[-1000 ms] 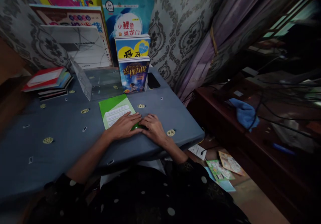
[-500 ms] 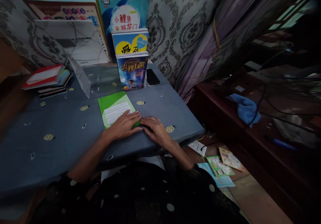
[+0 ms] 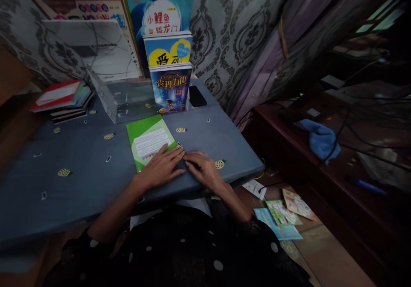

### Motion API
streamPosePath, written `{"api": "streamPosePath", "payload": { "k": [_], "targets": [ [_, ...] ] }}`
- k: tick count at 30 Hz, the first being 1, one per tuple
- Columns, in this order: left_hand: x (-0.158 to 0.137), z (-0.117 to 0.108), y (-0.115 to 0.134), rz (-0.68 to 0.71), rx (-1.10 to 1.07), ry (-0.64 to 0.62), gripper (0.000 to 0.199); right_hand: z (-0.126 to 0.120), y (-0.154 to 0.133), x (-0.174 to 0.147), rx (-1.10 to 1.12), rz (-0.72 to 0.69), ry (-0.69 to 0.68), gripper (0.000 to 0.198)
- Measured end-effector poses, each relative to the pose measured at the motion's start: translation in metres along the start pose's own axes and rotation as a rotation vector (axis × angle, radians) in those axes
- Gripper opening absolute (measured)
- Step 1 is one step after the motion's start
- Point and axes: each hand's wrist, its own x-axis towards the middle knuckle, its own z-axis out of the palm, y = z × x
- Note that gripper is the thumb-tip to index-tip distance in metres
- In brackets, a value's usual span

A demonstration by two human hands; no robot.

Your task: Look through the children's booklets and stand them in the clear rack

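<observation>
A green book (image 3: 150, 135) with a white text panel lies flat on the cloth-covered table in front of me. My left hand (image 3: 162, 165) rests across its lower right part, fingers stretched out and thumb apart, hiding that corner. Just right of the book, my right hand (image 3: 204, 170) lies on the table with its fingers extended toward the left hand. The fingertips of both hands nearly meet; whether they touch I cannot tell. Nothing shows in either hand's grasp.
Behind the book stand a blue storybook (image 3: 171, 88), a clear acrylic holder (image 3: 109, 98) and larger books. A black phone (image 3: 197, 96) lies beside them. Stacked books (image 3: 62, 98) sit at the left. A blue cloth (image 3: 321, 141) is on the brown furniture; booklets (image 3: 282, 212) lie on the floor.
The green book's near edge has come slightly closer to me, and coloured print now shows beside my left fingers. Both hands have shifted slightly; the right thumb is more visible.
</observation>
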Motion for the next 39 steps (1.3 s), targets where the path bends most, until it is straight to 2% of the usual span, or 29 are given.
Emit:
{"api": "streamPosePath", "payload": {
  "k": [9,18,23,32,39],
  "targets": [
    [-0.009,0.011,0.015,-0.074,0.033,0.035,0.061,-0.006,-0.008,0.001,0.099,0.06,0.006,0.026],
    [-0.018,0.019,0.024,-0.13,0.094,0.06,0.059,-0.004,-0.005,0.003,0.04,-0.033,-0.104,0.036],
    [-0.022,0.02,0.028,-0.146,0.145,0.111,0.056,-0.003,-0.002,0.002,-0.004,-0.063,-0.108,0.036],
    [-0.027,0.017,0.033,-0.183,0.147,0.131,0.05,0.0,-0.002,0.001,-0.109,-0.112,-0.133,0.036],
    [-0.045,0.014,0.036,-0.228,0.144,0.18,0.047,0.001,-0.001,0.001,-0.134,-0.133,-0.121,0.033]
  ]
}}
